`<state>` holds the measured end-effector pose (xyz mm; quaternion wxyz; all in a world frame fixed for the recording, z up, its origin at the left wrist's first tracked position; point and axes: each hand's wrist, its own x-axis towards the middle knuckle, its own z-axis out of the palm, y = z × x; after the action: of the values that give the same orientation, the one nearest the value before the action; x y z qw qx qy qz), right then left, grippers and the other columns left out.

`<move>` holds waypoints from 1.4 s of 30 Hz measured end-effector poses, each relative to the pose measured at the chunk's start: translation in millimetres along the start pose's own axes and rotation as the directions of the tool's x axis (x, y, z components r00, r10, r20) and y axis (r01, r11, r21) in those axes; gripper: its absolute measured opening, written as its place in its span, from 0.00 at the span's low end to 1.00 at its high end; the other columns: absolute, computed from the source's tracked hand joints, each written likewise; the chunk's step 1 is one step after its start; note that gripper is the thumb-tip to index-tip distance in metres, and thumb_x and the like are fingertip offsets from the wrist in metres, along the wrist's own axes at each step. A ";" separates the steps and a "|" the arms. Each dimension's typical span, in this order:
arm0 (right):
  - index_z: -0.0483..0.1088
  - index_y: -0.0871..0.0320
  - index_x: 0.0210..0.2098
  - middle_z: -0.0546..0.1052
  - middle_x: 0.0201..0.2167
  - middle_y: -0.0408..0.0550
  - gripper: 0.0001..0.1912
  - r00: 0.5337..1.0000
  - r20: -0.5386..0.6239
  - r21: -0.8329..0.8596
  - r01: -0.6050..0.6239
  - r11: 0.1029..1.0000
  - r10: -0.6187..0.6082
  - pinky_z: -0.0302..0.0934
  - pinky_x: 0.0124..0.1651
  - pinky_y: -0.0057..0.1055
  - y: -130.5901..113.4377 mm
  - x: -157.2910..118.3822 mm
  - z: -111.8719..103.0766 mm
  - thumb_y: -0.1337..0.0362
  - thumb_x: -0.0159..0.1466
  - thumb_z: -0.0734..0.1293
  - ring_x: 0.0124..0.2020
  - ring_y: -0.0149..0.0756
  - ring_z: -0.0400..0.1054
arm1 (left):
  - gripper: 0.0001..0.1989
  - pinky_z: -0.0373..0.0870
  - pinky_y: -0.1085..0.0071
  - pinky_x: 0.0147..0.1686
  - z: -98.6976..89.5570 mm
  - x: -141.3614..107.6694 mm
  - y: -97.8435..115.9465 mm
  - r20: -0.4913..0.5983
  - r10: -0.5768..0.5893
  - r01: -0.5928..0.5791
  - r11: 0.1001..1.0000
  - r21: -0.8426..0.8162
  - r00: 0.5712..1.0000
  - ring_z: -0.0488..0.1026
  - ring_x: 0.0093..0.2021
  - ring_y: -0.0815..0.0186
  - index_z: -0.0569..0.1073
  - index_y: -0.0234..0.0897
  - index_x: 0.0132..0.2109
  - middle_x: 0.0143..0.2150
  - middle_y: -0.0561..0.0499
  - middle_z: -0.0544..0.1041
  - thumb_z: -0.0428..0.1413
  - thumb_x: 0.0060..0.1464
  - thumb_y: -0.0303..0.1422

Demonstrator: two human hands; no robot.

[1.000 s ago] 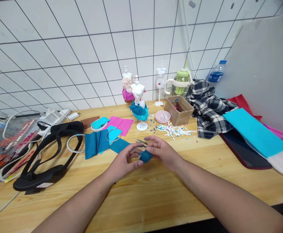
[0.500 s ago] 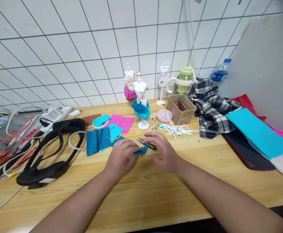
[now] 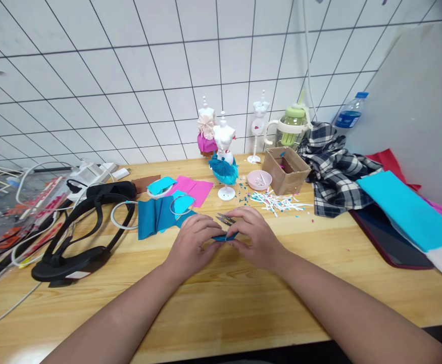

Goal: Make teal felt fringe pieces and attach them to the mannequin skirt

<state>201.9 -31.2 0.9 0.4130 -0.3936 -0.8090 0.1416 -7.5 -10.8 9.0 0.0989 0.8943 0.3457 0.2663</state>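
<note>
A small piece of dark teal paper (image 3: 225, 236) is pinched between both hands, low over the wooden table. My left hand (image 3: 195, 237) grips its left end and my right hand (image 3: 256, 236) its right end; the fingers cover much of it. Just behind the piece lie small scissors (image 3: 226, 219), blades pointing left, their handle hidden by my right hand. Beyond them stands a white mini dress form (image 3: 224, 139) with a ruffled teal skirt (image 3: 224, 169). Teal sheets (image 3: 156, 215) lie left of my left hand, a light-blue piece and a ring on them.
Behind are a second form in a pink skirt (image 3: 206, 142), a bare form (image 3: 258, 121), a pink dish (image 3: 259, 180), a cardboard box (image 3: 287, 172) and scattered paper strips (image 3: 276, 201). A black headset (image 3: 69, 265) lies left; plaid cloth (image 3: 338, 172) and blue sheets (image 3: 406, 210) lie right.
My right hand has moved left and closed on the right end of the teal paper, which my left hand held alone before. The view has shifted slightly.
</note>
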 end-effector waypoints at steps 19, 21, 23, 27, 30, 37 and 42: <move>0.74 0.54 0.37 0.77 0.33 0.47 0.10 0.950 0.311 -0.251 0.057 0.966 0.025 0.49 0.40 0.37 -4.0 -1.1 -11.2 0.68 0.55 0.67 0.37 0.39 0.64 | 0.12 0.67 0.59 0.43 -29.9 0.9 -74.4 -0.016 -0.425 0.366 0.760 0.537 0.905 0.72 0.46 0.50 0.77 0.38 0.40 0.42 0.42 0.79 0.49 0.57 0.35; 0.73 0.55 0.40 0.77 0.35 0.48 0.10 0.971 0.236 -0.236 0.017 0.972 0.040 0.51 0.40 0.37 -3.5 -0.4 -11.4 0.67 0.57 0.66 0.38 0.40 0.65 | 0.13 0.66 0.60 0.44 -30.1 4.0 -67.7 -0.064 -0.404 0.384 0.793 0.474 0.913 0.73 0.46 0.51 0.75 0.37 0.42 0.42 0.42 0.79 0.48 0.59 0.35; 0.71 0.57 0.42 0.77 0.38 0.50 0.10 0.991 0.116 -0.181 -0.044 0.983 0.066 0.55 0.42 0.38 -3.4 0.3 -10.5 0.65 0.60 0.65 0.40 0.41 0.66 | 0.13 0.66 0.61 0.43 -29.2 5.8 -53.7 -0.118 -0.356 0.373 0.845 0.383 0.927 0.73 0.44 0.53 0.74 0.37 0.43 0.42 0.43 0.79 0.47 0.61 0.36; 0.67 0.54 0.45 0.77 0.41 0.48 0.12 0.980 -0.055 0.097 -0.185 0.978 0.191 0.61 0.42 0.36 -10.6 0.5 -6.4 0.61 0.62 0.66 0.41 0.39 0.69 | 0.11 0.65 0.64 0.42 -18.8 2.6 -12.6 -0.133 -0.197 0.223 0.949 0.222 0.971 0.74 0.41 0.57 0.75 0.38 0.43 0.39 0.45 0.79 0.50 0.60 0.36; 0.64 0.52 0.47 0.77 0.45 0.47 0.17 0.961 -0.065 0.293 -0.238 0.926 0.268 0.63 0.40 0.34 -19.2 -0.5 -0.6 0.59 0.61 0.68 0.42 0.39 0.70 | 0.09 0.64 0.66 0.38 -7.3 -2.5 9.8 -0.098 -0.078 0.091 0.986 0.137 0.992 0.74 0.35 0.60 0.76 0.40 0.43 0.34 0.47 0.80 0.53 0.59 0.34; 0.65 0.53 0.39 0.80 0.41 0.45 0.11 0.890 -0.006 0.492 -0.394 0.777 0.455 0.62 0.35 0.31 -23.1 -1.1 8.2 0.60 0.60 0.69 0.34 0.35 0.71 | 0.09 0.62 0.68 0.34 0.7 -7.1 14.1 -0.076 0.066 -0.058 0.994 0.093 0.995 0.74 0.32 0.63 0.74 0.41 0.46 0.33 0.49 0.80 0.54 0.58 0.31; 0.67 0.54 0.36 0.80 0.40 0.45 0.09 0.879 0.053 0.558 -0.420 0.716 0.475 0.64 0.33 0.29 -21.1 -0.2 5.9 0.60 0.58 0.70 0.31 0.33 0.71 | 0.10 0.61 0.69 0.32 -0.7 -6.7 14.5 -0.147 0.169 -0.151 0.981 0.123 0.975 0.73 0.30 0.66 0.71 0.42 0.47 0.32 0.53 0.79 0.55 0.58 0.28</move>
<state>186.4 -44.5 8.9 0.4998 -0.4469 -0.5927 0.4463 -3.8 -26.1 12.0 -0.0003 0.8998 0.2934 0.3230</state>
